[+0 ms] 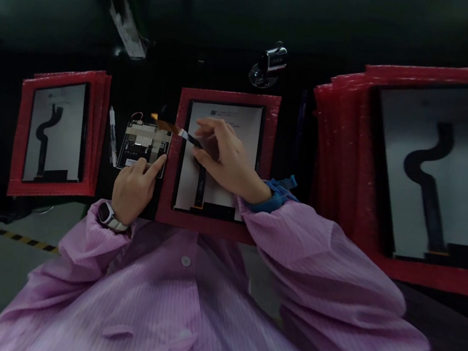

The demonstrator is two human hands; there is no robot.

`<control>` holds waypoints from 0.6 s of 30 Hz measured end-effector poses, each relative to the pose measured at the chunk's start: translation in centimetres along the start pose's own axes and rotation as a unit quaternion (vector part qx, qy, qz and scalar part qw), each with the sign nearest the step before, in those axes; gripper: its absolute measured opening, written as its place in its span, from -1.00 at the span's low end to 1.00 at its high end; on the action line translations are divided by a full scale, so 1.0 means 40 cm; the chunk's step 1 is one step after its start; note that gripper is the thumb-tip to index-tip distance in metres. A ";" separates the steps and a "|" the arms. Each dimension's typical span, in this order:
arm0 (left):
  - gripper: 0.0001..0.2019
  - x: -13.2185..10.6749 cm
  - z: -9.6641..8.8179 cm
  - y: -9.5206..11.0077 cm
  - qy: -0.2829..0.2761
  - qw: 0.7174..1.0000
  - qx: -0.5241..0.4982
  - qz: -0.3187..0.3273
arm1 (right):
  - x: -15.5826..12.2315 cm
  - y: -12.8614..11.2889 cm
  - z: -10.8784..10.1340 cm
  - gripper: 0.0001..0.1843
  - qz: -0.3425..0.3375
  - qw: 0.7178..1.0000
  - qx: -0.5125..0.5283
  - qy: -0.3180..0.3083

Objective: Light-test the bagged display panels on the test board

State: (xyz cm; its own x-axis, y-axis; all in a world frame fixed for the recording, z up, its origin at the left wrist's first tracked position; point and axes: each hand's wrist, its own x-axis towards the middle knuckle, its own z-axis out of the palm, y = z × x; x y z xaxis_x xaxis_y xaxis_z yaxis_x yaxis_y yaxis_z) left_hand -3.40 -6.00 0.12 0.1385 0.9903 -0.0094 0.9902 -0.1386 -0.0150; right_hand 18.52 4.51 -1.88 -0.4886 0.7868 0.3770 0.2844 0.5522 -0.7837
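Observation:
My right hand [229, 160] is closed in a pinch on the black ribbon cable [200, 185] of a display panel [246, 120], which lies on red bubble wrap [270, 117] in front of me. The cable's silver and orange end sticks out to the left of my fingers, over the edge of a small circuit unit [141, 140]. My left hand [132, 190] rests at the near side of that unit, its index finger stretched onto the right corner and the other fingers loosely bent. The left thumb is hidden.
To the left are more wrapped panels [65, 134] and a pen-like clear tool [113, 136]. A taller stack of panels in red wrap [336, 155] stands at the right. A small black-and-silver device [272, 62] sits behind the middle panel.

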 end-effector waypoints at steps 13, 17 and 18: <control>-0.64 -0.020 0.012 -0.009 0.170 0.970 -0.174 0.019 | -0.101 -0.065 -0.088 -0.52 -0.016 0.970 -0.200 0.140; -0.67 -0.047 -0.002 0.033 0.182 0.950 -0.244 0.071 | -0.229 -0.068 -0.084 -0.62 0.127 0.947 -0.208 0.211; -0.69 -0.049 -0.005 0.046 0.169 0.951 -0.245 0.080 | -0.255 -0.069 -0.074 -0.61 0.149 0.943 -0.209 0.212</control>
State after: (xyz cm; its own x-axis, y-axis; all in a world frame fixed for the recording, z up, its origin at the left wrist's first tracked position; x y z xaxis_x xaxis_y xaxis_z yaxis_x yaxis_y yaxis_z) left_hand -1.85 -8.21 0.30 0.2030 0.9143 0.3506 0.8329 -0.3495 0.4291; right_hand 25.16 -4.22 -2.11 0.0133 0.9152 0.4029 0.7000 0.2792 -0.6573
